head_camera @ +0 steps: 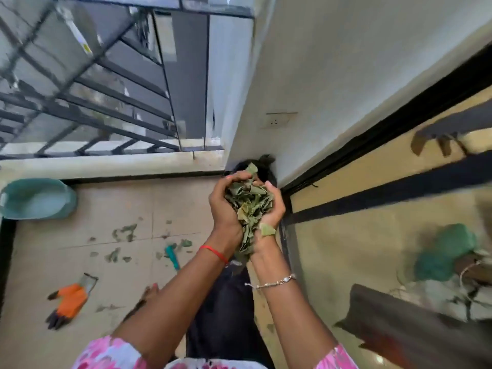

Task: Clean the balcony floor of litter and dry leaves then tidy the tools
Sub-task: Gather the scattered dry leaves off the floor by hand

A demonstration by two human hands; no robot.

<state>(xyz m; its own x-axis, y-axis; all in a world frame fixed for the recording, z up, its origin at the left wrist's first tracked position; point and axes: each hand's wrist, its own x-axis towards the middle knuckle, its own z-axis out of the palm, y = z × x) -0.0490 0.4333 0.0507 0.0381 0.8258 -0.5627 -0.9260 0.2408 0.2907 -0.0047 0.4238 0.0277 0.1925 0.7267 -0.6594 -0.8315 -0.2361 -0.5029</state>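
My left hand (225, 209) and my right hand (274, 213) are cupped together around a bundle of dry green leaves (249, 206), held up in front of me near the wall corner. Fingers of both hands curl round the leaves. Behind the hands, in the corner, lies something dark (262, 166) that I cannot identify. Scattered dry leaves (125, 233) lie on the beige tiled floor (106, 203). A teal-handled tool (172, 257) lies on the floor left of my arms. An orange and black work glove (69, 300) lies at the lower left.
A teal plastic tub (37, 199) stands against the parapet at the left. A black metal railing (87, 102) runs above the parapet. A glass sliding door (386, 235) with black frame fills the right. A wall socket (278, 121) sits on the white wall.
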